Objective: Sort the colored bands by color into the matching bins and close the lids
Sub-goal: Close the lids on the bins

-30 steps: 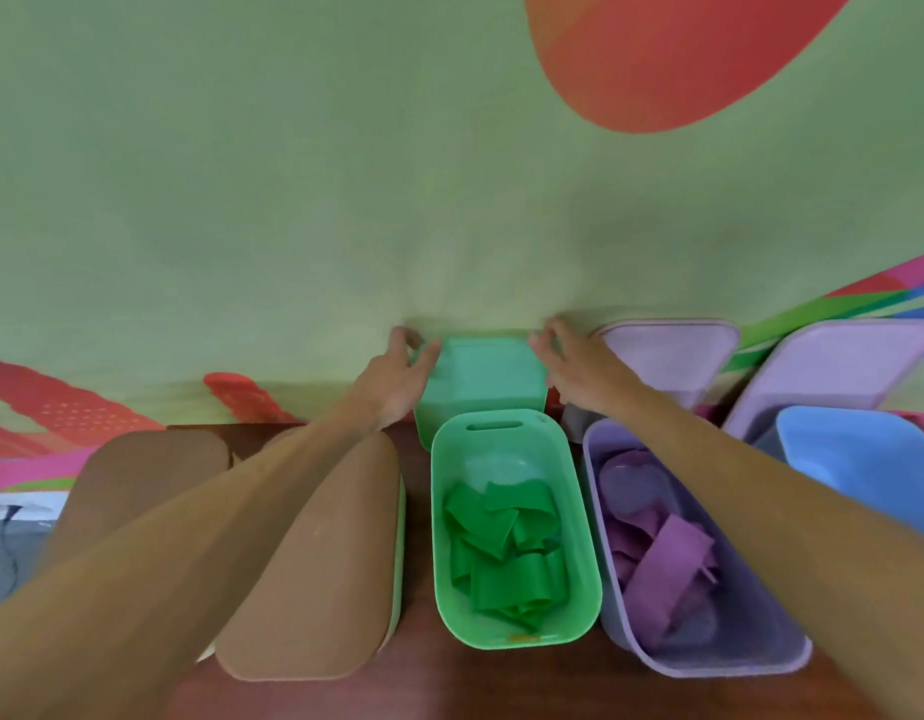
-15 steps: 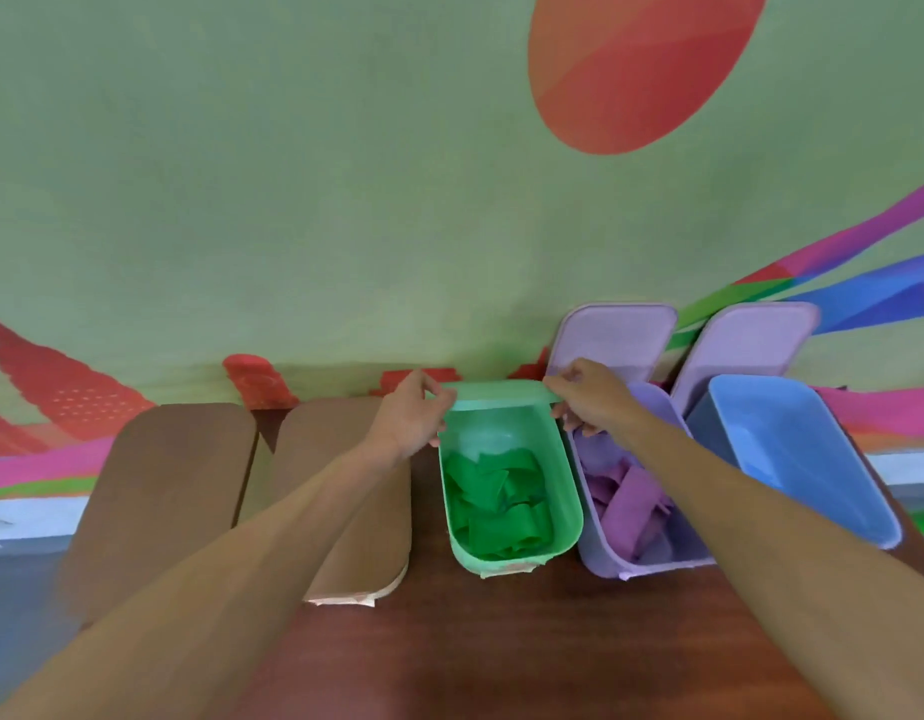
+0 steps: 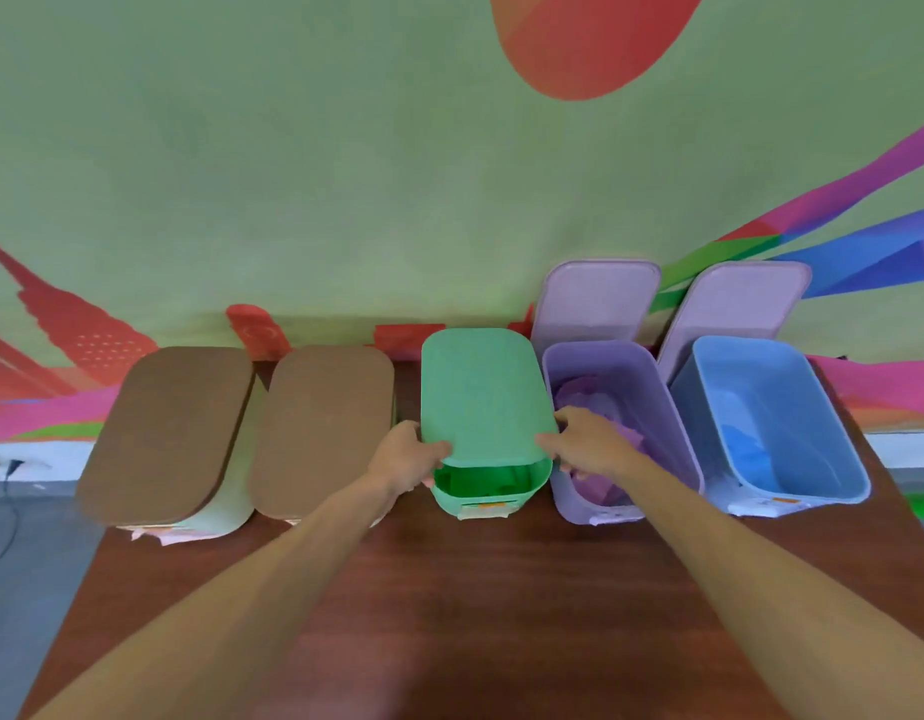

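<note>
On the surface (image 3: pixel 501 589), two brown-lidded bins (image 3: pixel 168 433) at left. Next, left hand (image 3: pixel 405 454) curled on the near-left corner of the green lid (image 3: pixel 480 392), laid over the green bin (image 3: pixel 480 498), near end raised; right hand (image 3: pixel 587 441) curled on the near-right corner. Open purple bin (image 3: pixel 678 407), then blue bin (image 3: pixel 823 407).

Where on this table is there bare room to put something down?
Free: the bare wooden table in front of the bins, between the forearms and outside each. Crowded: the back, where five bins stand nearly side by side and the left hand and right hand grip the green lid.
</note>
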A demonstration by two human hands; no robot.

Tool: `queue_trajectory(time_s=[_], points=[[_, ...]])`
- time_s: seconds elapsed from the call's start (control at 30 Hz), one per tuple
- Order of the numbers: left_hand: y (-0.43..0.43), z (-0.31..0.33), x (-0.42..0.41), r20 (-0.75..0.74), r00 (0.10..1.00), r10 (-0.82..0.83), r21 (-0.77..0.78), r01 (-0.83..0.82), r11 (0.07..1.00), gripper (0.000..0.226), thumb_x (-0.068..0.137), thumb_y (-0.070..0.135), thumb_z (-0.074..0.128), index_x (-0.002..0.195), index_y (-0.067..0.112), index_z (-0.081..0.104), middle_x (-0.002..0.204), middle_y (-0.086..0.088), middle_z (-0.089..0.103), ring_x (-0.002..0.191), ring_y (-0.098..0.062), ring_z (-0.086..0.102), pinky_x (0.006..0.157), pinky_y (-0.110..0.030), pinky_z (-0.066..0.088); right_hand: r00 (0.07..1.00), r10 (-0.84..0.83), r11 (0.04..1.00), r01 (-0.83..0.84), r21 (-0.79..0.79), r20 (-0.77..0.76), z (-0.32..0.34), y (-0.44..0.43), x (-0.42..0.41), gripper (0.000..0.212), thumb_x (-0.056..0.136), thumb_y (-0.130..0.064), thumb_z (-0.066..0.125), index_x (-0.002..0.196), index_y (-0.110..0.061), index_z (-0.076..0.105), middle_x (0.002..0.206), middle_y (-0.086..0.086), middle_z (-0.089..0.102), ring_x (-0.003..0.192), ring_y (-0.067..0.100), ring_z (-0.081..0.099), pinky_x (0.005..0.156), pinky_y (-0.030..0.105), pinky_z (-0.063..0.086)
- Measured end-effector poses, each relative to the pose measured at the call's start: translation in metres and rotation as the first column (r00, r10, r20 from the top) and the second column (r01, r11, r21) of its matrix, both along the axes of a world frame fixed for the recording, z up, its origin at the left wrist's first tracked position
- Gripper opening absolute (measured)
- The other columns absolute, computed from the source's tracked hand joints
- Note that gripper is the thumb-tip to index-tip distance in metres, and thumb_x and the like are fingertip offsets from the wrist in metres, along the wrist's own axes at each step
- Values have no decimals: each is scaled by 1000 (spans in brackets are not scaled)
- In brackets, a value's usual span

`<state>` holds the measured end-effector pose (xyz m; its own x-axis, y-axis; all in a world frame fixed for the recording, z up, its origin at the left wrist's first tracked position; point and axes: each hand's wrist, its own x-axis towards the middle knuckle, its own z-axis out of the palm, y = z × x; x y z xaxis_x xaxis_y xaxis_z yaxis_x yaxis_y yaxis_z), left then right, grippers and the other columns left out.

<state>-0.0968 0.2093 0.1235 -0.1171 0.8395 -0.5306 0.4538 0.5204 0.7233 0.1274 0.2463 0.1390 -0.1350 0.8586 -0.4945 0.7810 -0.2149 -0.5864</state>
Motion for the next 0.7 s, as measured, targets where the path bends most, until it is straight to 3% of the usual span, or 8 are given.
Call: queue_trajectory(time_s=[0.13,0.23,0.43,0.6,0.7], points=[[-17,-12,14,-189,981,36,20,-33,999,29,86,27,54,112,13,54,99,-8,69,64,-24,63,63,-32,53,978,181,979,-189,78,101,-15,-9,11,30,93,-31,50,115,-12,57,110,7,67,94,27,62,77,34,48],[-26,-16,22,-321,947,17,24,-9,1000,30,90,33,50,114,15,53,102,-10,68,86,-32,66,79,-39,54,972,203,969,-216,116,121,-25,-11,14,37,90,-39,50,116,-13,55,115,10,66,101,33,62,84,41,50],[-33,-20,25,-321,947,12,7,-10,1000,31,93,32,48,117,12,52,107,-9,65,88,-32,66,80,-35,50,945,173,962,-223,156,279,-35,-17,10,48,87,-48,49,118,-11,52,113,13,66,102,35,62,85,42,51],[-34,-26,24,-296,955,-3,-15,-2,1000,26,97,28,47,114,9,50,93,-6,63,71,-26,66,56,-24,43,938,139,960,-206,188,318,-36,-24,5,38,89,-38,53,113,-9,55,109,13,66,100,33,62,76,36,46],[-35,-30,20,-288,957,20,-3,-22,1000,25,96,25,49,114,7,51,94,-8,64,64,-25,65,53,-26,42,942,129,971,-184,155,310,-36,-32,-2,34,91,-34,53,112,-8,53,107,12,65,97,31,63,76,36,46]])
